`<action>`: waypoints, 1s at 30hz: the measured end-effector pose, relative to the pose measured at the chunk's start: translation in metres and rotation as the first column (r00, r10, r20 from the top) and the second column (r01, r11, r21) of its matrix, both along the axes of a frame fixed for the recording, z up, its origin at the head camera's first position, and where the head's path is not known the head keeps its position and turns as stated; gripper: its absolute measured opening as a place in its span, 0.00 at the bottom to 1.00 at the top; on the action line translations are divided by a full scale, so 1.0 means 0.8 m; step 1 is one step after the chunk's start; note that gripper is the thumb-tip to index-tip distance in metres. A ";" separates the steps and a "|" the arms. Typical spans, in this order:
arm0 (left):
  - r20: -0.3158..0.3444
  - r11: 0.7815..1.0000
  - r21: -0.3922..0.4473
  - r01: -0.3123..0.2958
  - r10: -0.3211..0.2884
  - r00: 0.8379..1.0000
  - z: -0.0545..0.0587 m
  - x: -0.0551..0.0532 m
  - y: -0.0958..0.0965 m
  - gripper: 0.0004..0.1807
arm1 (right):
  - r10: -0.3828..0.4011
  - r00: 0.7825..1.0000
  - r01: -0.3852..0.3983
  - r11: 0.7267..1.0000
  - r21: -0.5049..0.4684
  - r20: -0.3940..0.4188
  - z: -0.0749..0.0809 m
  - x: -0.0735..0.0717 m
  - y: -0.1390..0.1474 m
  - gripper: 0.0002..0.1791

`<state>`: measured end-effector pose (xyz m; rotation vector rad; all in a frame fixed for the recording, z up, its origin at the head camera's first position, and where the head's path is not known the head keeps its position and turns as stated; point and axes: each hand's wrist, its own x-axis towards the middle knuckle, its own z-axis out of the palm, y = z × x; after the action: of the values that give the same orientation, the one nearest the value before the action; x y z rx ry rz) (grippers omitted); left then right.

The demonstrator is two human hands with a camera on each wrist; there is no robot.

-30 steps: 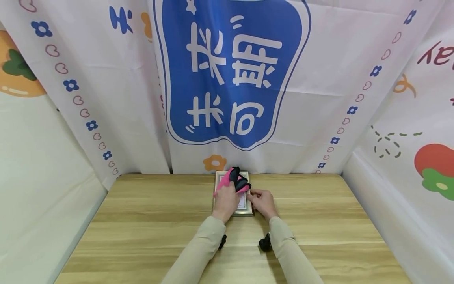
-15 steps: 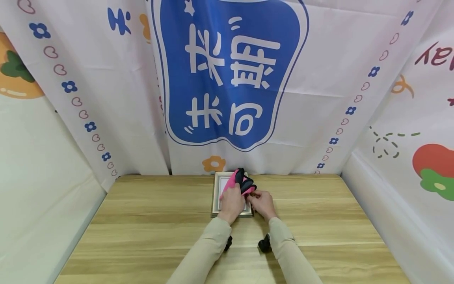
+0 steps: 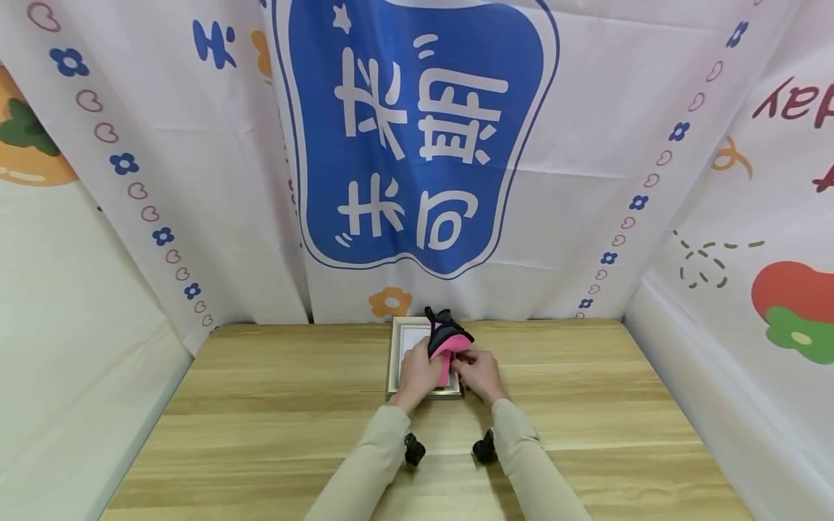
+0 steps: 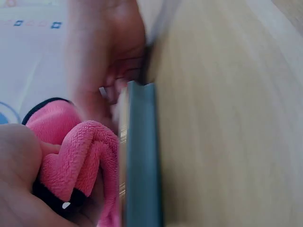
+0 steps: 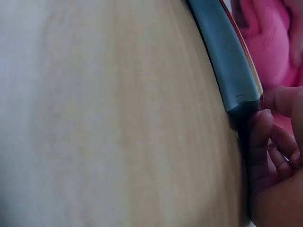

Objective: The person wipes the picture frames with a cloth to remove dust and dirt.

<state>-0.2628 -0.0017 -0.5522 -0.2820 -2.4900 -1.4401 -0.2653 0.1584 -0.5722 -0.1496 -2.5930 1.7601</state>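
Observation:
A picture frame [image 3: 393,365] with a pale gold border lies flat at the table's back edge. My left hand [image 3: 419,372] grips a bunched pink cloth [image 3: 454,345] with black trim over the right part of the frame. Folds of the plush cloth [image 4: 78,161] stick out between my fingers in the left wrist view. At the frame's right side, my right hand [image 3: 481,375] pinches the edge, thumb and fingers at a corner. The frame's grey-green side [image 5: 229,61] shows in the right wrist view. Much of the picture is hidden under the cloth and left hand.
The wooden table [image 3: 274,420] spreads out on both sides of the frame. Behind it hangs a white printed curtain [image 3: 573,217] with a blue sign. Black wrist cameras [image 3: 414,450] sit at both cuffs.
The left hand has shifted slightly right, then back left, turning the cloth so more pink hangs down over the frame's right side. My right hand stays at the frame's edge.

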 end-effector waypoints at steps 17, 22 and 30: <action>0.047 0.993 0.044 -0.114 0.112 0.993 0.094 0.016 -0.077 0.06 | -0.023 0.999 0.025 0.999 -0.041 0.047 0.003 0.001 -0.006 0.22; -0.006 0.982 -0.017 -0.189 0.189 0.982 0.106 0.023 -0.098 0.06 | -0.019 0.999 0.021 0.999 -0.032 0.051 0.006 0.003 -0.006 0.22; -0.175 0.911 -0.245 -0.331 0.294 0.940 0.098 0.027 -0.108 0.08 | -0.014 0.998 0.016 0.999 -0.032 0.068 0.002 0.000 -0.005 0.23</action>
<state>-0.2414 -0.0880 -0.4741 -0.0209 -2.4786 -0.9243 -0.2653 0.1541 -0.5707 -0.2322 -2.6026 1.8246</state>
